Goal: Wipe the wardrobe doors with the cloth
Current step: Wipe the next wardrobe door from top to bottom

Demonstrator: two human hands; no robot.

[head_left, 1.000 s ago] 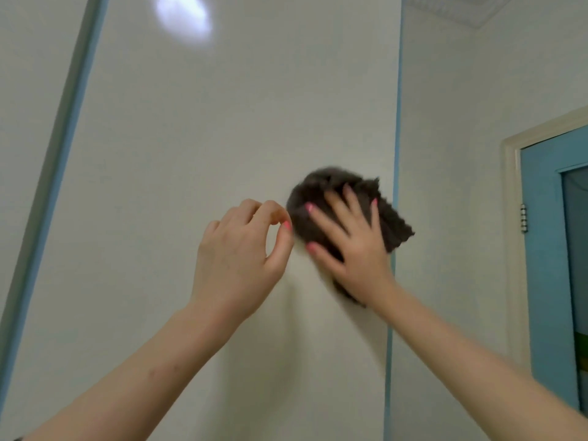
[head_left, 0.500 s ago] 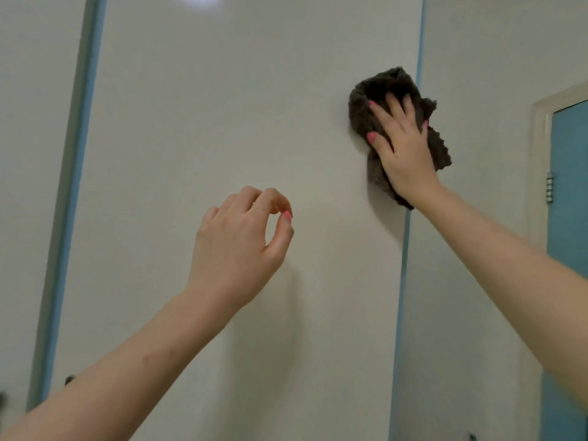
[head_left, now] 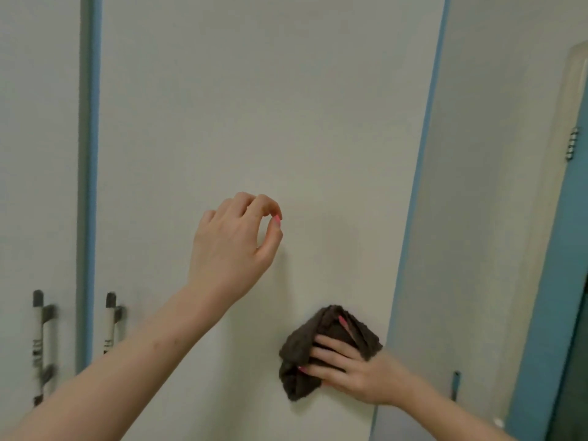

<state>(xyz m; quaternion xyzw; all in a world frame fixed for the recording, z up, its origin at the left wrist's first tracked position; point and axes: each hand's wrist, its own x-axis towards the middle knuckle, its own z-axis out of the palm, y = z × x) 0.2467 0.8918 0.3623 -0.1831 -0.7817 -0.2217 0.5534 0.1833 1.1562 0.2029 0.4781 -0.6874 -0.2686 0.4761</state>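
**Head view: cloth pressed low on the right-hand wardrobe door**

Head view shows our right hand [head_left: 356, 372] flat on the dark cloth [head_left: 305, 354], fingers spread and pressing it against the wardrobe door [head_left: 254, 106]. The cloth sits low on the panel, close to its right blue edge strip [head_left: 423, 154]. It is bunched and folded, not laid out flat; we judge that the spread fingers distribute pressure over the wad so that it rubs the surface instead of sliding out from under the palm.

Our left hand [head_left: 234, 246] is raised in front of the middle of the same door. It holds nothing; the fingers are loosely curled, with the thumb tip near the forefinger. We cannot tell whether the fingertips touch the panel. We judge that it steadies the body or the door.

The door surface is pale, smooth and matt. A neighbouring door [head_left: 38, 154] stands to the left, beyond a blue-grey vertical strip [head_left: 87, 186]. Two upright handles [head_left: 109, 326] sit either side of that strip. To the right are a plain wall [head_left: 496, 218] and a blue room door [head_left: 547, 313] in a cream frame.
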